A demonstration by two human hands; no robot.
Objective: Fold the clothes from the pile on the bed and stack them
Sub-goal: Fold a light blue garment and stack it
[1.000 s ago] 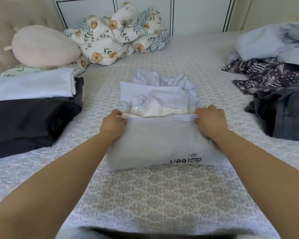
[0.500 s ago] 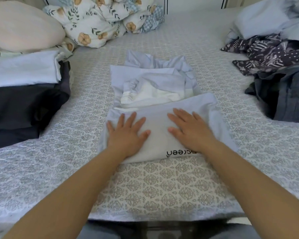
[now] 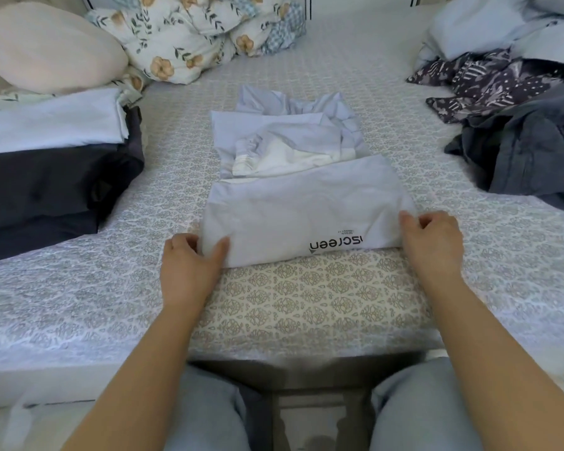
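At the shirt's (image 3: pixel 293 206) near corners, left hand (image 3: pixel 189 268) and right hand (image 3: pixel 433 245), gripping.

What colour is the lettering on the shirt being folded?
Black, printed on the pale blue shirt near its lower edge; head view.

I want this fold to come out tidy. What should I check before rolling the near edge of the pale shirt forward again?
1. Left hand grips the shirt's near left corner: ok.
2. Right hand grips the near right corner: ok.
3. Near edge of the pale shirt lies straight between the hands: ok.
4. Far part of the shirt lies flat: not ok, it is bunched, with white fabric showing.
5. Bare bed beyond the shirt to fold onto: ok.
6. Folded stack on the left sits level enough to take the shirt: ok; how firm it is, cannot tell.
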